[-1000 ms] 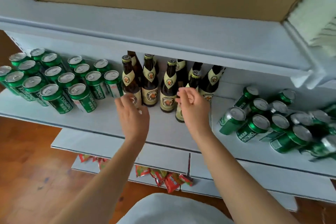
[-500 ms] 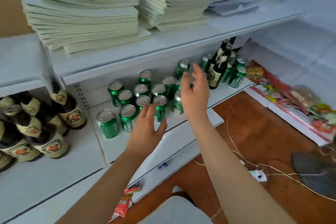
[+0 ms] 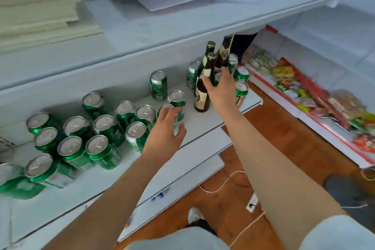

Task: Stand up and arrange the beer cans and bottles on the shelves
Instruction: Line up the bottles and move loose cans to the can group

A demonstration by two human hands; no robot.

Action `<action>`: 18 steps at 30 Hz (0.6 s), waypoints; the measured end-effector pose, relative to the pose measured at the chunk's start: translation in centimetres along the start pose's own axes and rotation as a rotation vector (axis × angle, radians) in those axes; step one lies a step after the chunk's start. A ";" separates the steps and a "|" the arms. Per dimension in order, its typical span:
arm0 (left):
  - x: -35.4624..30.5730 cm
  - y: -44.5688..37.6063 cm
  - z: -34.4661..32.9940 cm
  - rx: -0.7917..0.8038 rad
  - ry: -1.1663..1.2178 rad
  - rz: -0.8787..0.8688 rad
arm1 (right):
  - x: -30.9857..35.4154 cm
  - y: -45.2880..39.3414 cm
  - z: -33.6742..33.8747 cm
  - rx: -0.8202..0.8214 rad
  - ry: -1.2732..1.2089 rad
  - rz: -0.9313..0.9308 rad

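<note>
far left of the frame there's a bunch of green beer cans (image 3: 71, 146) standing upright and packed close on the white shelf (image 3: 194, 128), silver tops facing up, with a couple at the lower left edge too blurry to read. upper left, on the shelf above, sits a stack of pale folded sheets (image 3: 38, 6), and flat grey stuff lies next to it toward the top middle. moving to the centre, the left hand (image 3: 165, 132) is spread open with fingers relaxed, hovering right at a green can (image 3: 177, 105) near the front edge of the shelf; can't tell if it's actually touching it. just right of that, the right hand (image 3: 219, 89) is reaching in among the brown beer bottles (image 3: 205, 87), fingers loosely extended beside the front bottle's neck, not wrapped around it from what i can see. a few more green cans stand behind and beside those bottles. further right, lower shelves hold colourful snack packets (image 3: 304, 91), and there's a wooden floor (image 3: 274, 128) below with a thin white cord (image 3: 223, 184) on it.
</note>
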State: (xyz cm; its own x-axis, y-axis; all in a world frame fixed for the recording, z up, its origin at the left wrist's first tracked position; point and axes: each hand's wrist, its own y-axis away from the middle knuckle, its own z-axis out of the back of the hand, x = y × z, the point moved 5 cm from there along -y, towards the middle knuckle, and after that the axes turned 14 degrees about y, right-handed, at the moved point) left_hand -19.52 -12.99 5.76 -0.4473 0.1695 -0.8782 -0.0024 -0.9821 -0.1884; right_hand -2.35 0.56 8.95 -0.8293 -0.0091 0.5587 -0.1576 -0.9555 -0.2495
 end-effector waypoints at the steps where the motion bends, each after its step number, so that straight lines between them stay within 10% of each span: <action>1: -0.1 -1.1 -0.9 -0.009 0.000 0.016 | -0.3 -1.9 -0.9 0.027 0.027 0.043; 13: -2.3 -7.7 -6.9 -0.093 -0.030 0.206 | -1.7 -3.4 2.1 0.117 -0.088 0.277; 18: -1.4 -7.5 -6.9 -0.143 0.088 0.378 | -0.3 -3.3 3.0 0.472 -0.159 0.270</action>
State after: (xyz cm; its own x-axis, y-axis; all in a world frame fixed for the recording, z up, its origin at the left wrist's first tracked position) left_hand -12.68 -5.24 5.33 -0.3144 -0.1882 -0.9305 0.2740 -0.9564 0.1009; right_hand 0.05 2.87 11.98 -0.7100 -0.2810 0.6457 0.3363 -0.9409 -0.0398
